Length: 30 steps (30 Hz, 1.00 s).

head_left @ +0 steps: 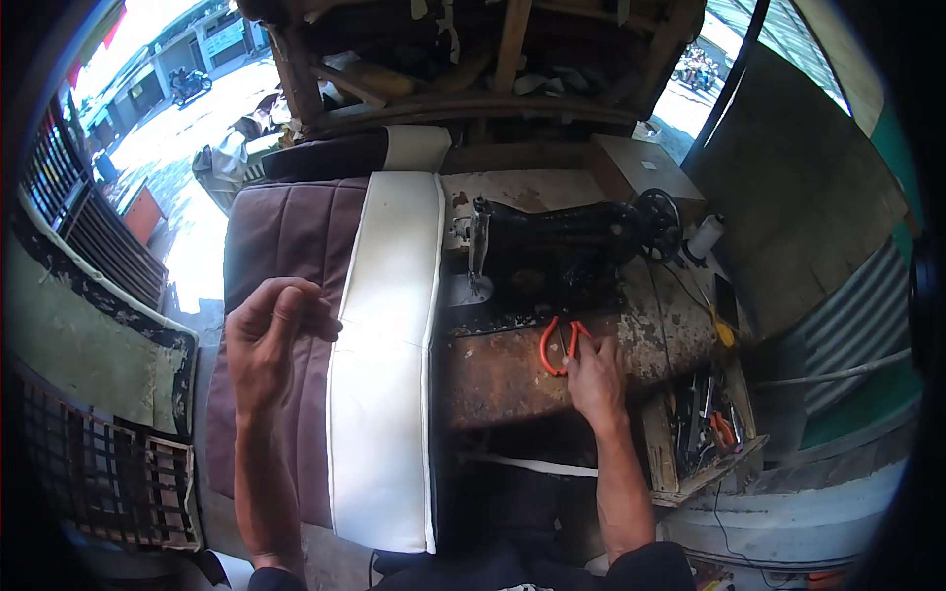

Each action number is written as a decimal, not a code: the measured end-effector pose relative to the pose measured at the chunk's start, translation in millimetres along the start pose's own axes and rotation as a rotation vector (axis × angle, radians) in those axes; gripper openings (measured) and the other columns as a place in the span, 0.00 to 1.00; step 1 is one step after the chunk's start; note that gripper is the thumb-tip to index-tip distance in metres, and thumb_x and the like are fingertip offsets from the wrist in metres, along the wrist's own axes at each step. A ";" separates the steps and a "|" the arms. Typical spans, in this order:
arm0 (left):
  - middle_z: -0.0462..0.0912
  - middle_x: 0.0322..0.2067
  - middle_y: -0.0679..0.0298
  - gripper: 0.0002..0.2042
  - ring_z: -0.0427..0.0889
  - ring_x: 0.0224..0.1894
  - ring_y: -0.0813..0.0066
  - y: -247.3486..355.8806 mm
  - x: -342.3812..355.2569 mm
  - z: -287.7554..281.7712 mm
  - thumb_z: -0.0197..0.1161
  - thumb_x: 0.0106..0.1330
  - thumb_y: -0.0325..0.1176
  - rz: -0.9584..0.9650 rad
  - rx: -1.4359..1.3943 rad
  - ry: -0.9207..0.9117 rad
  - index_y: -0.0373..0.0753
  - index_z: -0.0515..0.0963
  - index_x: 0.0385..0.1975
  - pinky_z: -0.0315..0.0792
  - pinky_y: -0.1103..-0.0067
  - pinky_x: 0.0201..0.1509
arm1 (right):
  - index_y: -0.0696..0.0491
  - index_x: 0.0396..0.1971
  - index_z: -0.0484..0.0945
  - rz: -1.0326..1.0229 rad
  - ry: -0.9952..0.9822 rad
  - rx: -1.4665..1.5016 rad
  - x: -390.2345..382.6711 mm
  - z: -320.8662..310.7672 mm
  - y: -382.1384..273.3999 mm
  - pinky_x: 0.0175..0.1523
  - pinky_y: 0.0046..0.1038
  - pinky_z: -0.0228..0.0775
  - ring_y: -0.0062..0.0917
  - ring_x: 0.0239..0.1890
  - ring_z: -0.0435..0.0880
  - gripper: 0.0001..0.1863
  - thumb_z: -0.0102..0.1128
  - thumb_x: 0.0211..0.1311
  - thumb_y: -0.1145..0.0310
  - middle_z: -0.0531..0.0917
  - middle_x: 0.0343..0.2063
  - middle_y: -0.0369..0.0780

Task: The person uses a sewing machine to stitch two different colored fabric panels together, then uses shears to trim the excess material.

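My left hand is raised over the maroon padded fabric and its cream band, fingers curled in a pinch; whatever they hold, if anything, is too small to make out. My right hand grips an orange-handled cutting tool on the worn tabletop, just below the black sewing machine. The fabric piece lies long-ways to the left of the machine.
A cardboard box, a white thread spool and a yellow-handled tool sit at the right. An open tool drawer juts out below. A dark wooden frame stands behind; a sunlit street shows at far left.
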<state>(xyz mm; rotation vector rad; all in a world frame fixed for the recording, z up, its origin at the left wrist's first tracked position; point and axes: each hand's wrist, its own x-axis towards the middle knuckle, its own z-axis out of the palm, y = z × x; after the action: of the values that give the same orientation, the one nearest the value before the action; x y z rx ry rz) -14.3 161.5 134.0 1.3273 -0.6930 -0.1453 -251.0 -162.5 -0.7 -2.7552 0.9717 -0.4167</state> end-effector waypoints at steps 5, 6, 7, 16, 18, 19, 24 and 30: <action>0.88 0.34 0.59 0.14 0.88 0.32 0.75 17.1 15.0 -11.2 0.57 0.82 0.38 0.088 0.015 0.071 0.32 0.83 0.50 0.84 0.77 0.38 | 0.59 0.63 0.74 -0.023 0.031 -0.069 5.4 19.6 -4.4 0.60 0.50 0.73 0.56 0.55 0.78 0.26 0.66 0.64 0.73 0.78 0.48 0.57; 0.88 0.34 0.59 0.14 0.88 0.32 0.75 16.0 18.1 -7.1 0.57 0.82 0.38 0.075 -0.002 0.032 0.32 0.83 0.50 0.84 0.77 0.38 | 0.61 0.62 0.73 0.000 0.022 -0.032 8.8 16.9 -4.9 0.58 0.50 0.76 0.56 0.54 0.80 0.26 0.64 0.64 0.74 0.79 0.48 0.58; 0.88 0.34 0.60 0.14 0.88 0.33 0.74 16.6 17.9 -6.4 0.57 0.82 0.38 0.093 -0.030 0.060 0.32 0.82 0.51 0.84 0.78 0.39 | 0.62 0.62 0.72 0.033 0.008 0.011 13.6 15.6 -11.0 0.55 0.49 0.79 0.57 0.53 0.81 0.26 0.62 0.64 0.76 0.79 0.48 0.59; 0.86 0.44 0.59 0.19 0.85 0.40 0.73 22.5 31.3 -38.8 0.50 0.85 0.41 0.185 -0.035 -0.025 0.31 0.77 0.60 0.80 0.75 0.50 | 0.55 0.59 0.78 0.234 -0.204 0.794 -55.1 10.2 -77.2 0.51 0.45 0.80 0.49 0.44 0.89 0.28 0.70 0.58 0.61 0.88 0.39 0.53; 0.86 0.43 0.58 0.20 0.86 0.40 0.72 27.2 34.7 -31.1 0.50 0.85 0.41 0.188 -0.022 -0.059 0.31 0.77 0.60 0.81 0.75 0.49 | 0.54 0.55 0.80 0.146 -0.048 0.848 -88.7 20.8 -93.9 0.43 0.40 0.81 0.43 0.35 0.89 0.23 0.69 0.61 0.63 0.87 0.33 0.47; 0.86 0.43 0.58 0.20 0.87 0.40 0.71 27.1 33.7 -28.8 0.50 0.85 0.41 0.181 -0.023 -0.062 0.30 0.77 0.60 0.81 0.75 0.49 | 0.54 0.56 0.78 0.109 -0.016 0.902 -93.3 20.6 -99.6 0.42 0.40 0.81 0.43 0.34 0.89 0.25 0.70 0.61 0.62 0.86 0.31 0.46; 0.87 0.41 0.49 0.17 0.91 0.39 0.62 32.0 25.1 10.5 0.51 0.84 0.36 0.229 0.021 -0.055 0.25 0.76 0.56 0.88 0.71 0.44 | 0.51 0.57 0.76 -0.122 0.126 0.639 -85.9 0.6 -108.8 0.40 0.43 0.82 0.42 0.41 0.87 0.33 0.78 0.56 0.49 0.83 0.41 0.43; 0.89 0.38 0.52 0.19 0.92 0.37 0.63 39.6 22.5 44.7 0.50 0.85 0.40 0.186 -0.105 -0.127 0.28 0.80 0.50 0.88 0.71 0.43 | 0.49 0.59 0.76 -0.361 0.165 0.384 -61.8 -2.3 -104.1 0.41 0.41 0.80 0.39 0.41 0.82 0.35 0.79 0.52 0.56 0.77 0.40 0.42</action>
<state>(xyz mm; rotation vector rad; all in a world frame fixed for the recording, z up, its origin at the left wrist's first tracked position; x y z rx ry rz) -31.8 123.8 182.4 1.1544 -0.9006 -0.1144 -237.2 -43.5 17.1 -2.5585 0.3625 -0.8041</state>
